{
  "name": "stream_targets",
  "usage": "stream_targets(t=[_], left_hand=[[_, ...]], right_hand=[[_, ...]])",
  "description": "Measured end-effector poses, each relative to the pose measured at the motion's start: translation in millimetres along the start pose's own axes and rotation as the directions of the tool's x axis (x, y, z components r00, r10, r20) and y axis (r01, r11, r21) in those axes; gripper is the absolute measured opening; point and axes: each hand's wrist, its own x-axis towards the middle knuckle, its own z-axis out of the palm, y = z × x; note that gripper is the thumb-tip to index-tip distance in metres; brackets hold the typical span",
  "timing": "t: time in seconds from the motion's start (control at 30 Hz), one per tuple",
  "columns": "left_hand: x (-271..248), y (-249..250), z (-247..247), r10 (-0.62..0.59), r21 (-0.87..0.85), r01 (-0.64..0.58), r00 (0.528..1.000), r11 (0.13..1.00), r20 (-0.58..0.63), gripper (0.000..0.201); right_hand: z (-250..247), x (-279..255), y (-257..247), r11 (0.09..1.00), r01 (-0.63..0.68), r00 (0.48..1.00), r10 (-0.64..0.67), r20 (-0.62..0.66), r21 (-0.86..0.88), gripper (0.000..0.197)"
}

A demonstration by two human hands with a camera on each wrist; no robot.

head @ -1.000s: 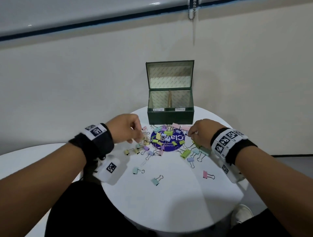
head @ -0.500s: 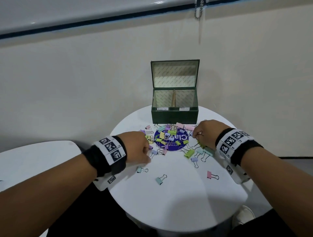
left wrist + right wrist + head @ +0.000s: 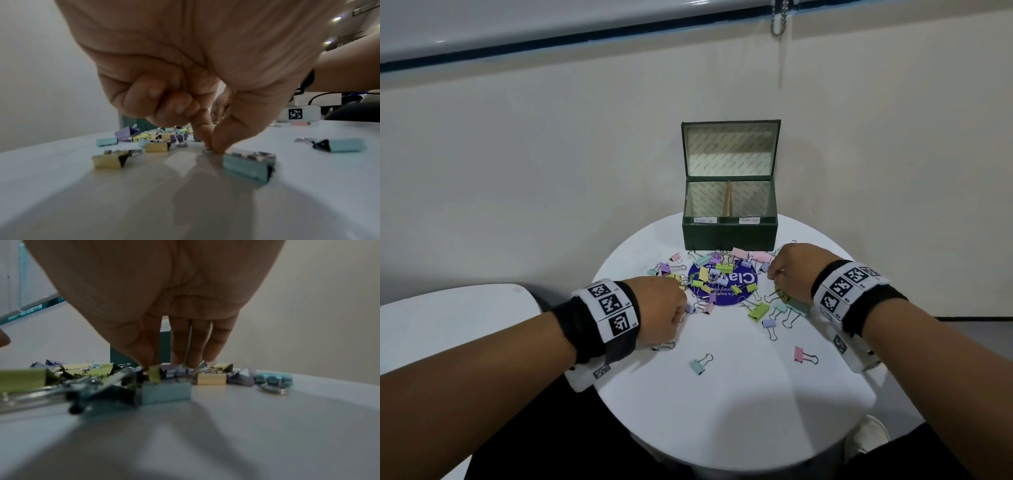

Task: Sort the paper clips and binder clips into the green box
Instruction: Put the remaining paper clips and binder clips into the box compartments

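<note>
At the centre of the head view, binder clips (image 3: 722,281) litter the white round table (image 3: 739,394) before the open green box (image 3: 730,233). Left hand (image 3: 205,91) pinches something tiny at the tabletop; right hand (image 3: 164,313) pinches a yellow-green binder clip (image 3: 154,374).

- A plain cream wall (image 3: 524,164) fills the space behind the table.
- Along its top runs a dark blue strip (image 3: 551,48) under a pale, glossy surface (image 3: 482,20) that catches a few spots of light.
- A bead chain (image 3: 779,20) hangs down at the upper right.
- A round white table (image 3: 739,394) stands close to the wall.
- A second white tabletop (image 3: 448,315) sits to its left.
- A dark baseboard (image 3: 972,318) and grey floor (image 3: 976,339) show at the far right.
</note>
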Motion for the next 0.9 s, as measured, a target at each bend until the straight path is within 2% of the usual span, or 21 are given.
stream_targets(t=[0.17, 0.33, 0.4, 0.47, 0.5, 0.53, 0.6, 0.63, 0.67, 0.7, 0.8, 0.87, 0.9], left_hand=[[-5.0, 0.5, 4.3, 0.011, -0.021, -0.01, 1.0, 1.0, 0.029, 0.011], [-9.6, -0.1, 8.0, 0.012, 0.021, -0.012, 1.0, 1.0, 0.026, 0.015], [-7.5, -4.6, 6.3, 0.005, -0.034, -0.004, 1.0, 0.999, 0.03, 0.018], [-2.2, -14.8, 2.7, -0.04, -0.165, 0.044, 0.999, 0.985, 0.03, 0.02], [1.9, -22.4, 1.0, -0.1, -0.287, 0.104, 0.995, 0.952, 0.031, 0.023], [5.9, -30.0, -0.5, -0.178, -0.456, 0.175, 0.983, 0.873, 0.036, 0.028], [10.6, -43.9, -5.3, -0.298, -0.797, 0.235, 0.952, 0.556, 0.073, 0.03], [10.8, -50.2, -7.9, -0.339, -0.885, 0.223, 0.938, 0.41, 0.079, 0.028], [10.8, -56.9, -9.6, -0.377, -0.926, 0.201, 0.924, 0.32, 0.07, 0.027], [11.3, -63.3, -10.2, -0.406, -0.947, 0.177, 0.912, 0.267, 0.056, 0.029], [16.1, -76.2, -8.8, -0.452, -0.966, 0.094, 0.891, 0.24, -0.026, 0.035], [21.8, -80.6, -5.1, -0.46, -0.958, 0.083, 0.886, 0.275, -0.055, 0.03], [25.4, -81.1, -3.0, -0.455, -0.941, 0.095, 0.888, 0.326, -0.068, 0.027]], right_hand=[[-0.9, -0.3, 0.0, 0.998, -0.011, 1.0, 0.009, -0.018, -0.063, 0.023], [-2.4, -4.0, -2.9, 0.999, -0.013, 0.999, 0.012, -0.052, -0.033, 0.012], [-2.1, -4.8, -3.4, 1.0, -0.018, 0.997, 0.017, -0.079, -0.008, 0.011], [-2.0, -4.1, -3.3, 0.999, -0.047, 0.996, 0.047, -0.078, 0.003, 0.008], [-2.1, -3.9, -2.8, 0.998, -0.064, 0.996, 0.064, -0.065, 0.004, 0.008], [-2.6, -3.6, -2.2, 0.998, -0.069, 0.996, 0.068, -0.051, -0.006, 0.012], [-3.9, -3.9, -1.8, 0.998, -0.048, 0.998, 0.047, -0.03, -0.041, 0.021], [-4.5, -4.8, -2.5, 0.999, -0.033, 0.999, 0.032, -0.027, -0.041, 0.023], [-4.7, -5.6, -3.3, 0.999, -0.023, 0.999, 0.022, -0.025, -0.023, 0.024], [-4.1, -5.9, -3.4, 1.0, -0.012, 0.999, 0.012, -0.031, 0.004, 0.024], [-2.8, -5.2, -2.4, 0.999, 0.012, 0.998, -0.009, -0.065, 0.046, 0.027], [-3.6, -5.6, -1.9, 0.999, 0.025, 0.998, -0.022, -0.061, 0.048, 0.025], [-4.3, -6.4, -2.1, 0.998, 0.034, 0.998, -0.031, -0.056, 0.05, 0.024]])
